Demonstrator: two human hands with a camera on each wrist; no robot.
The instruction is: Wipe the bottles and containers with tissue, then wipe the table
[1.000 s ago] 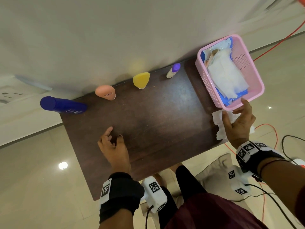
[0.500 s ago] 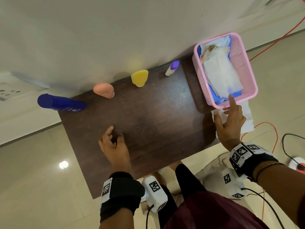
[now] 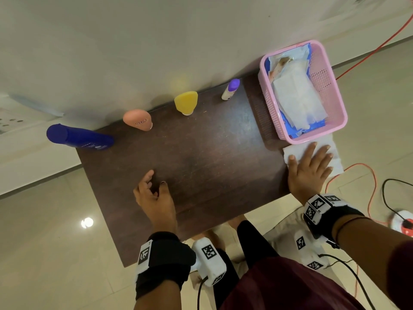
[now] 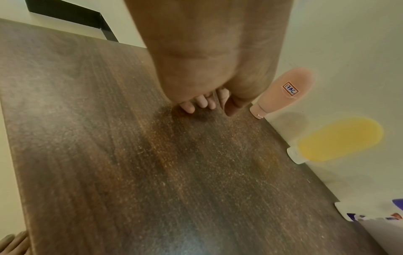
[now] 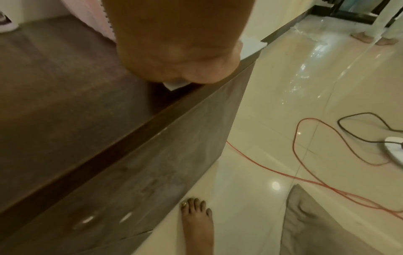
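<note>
A white tissue (image 3: 290, 151) lies at the right edge of the dark wooden table (image 3: 201, 153), and my right hand (image 3: 309, 163) presses flat on it with spread, straight fingers. Only a corner of that tissue (image 5: 174, 84) shows under the palm in the right wrist view. My left hand (image 3: 154, 186) rests on the table's middle, fingers loosely curled and empty; its fingertips (image 4: 189, 107) touch the wood. Along the wall stand a blue bottle (image 3: 78, 137), a peach tube (image 3: 138, 120) (image 4: 285, 91), a yellow tube (image 3: 186, 102) (image 4: 335, 139) and a small purple-capped bottle (image 3: 230, 89).
A pink basket (image 3: 335, 104) with tissue packs sits at the table's back right corner, just beyond my right hand. Red cable (image 3: 371, 175) (image 5: 305, 155), a black cable and a white power strip (image 5: 394, 148) lie on the tiled floor. My bare foot (image 5: 196, 224) stands by the table.
My right hand came down from the basket's front rim and flattened onto the tissue, fingers spreading. The left hand stayed where it was.
</note>
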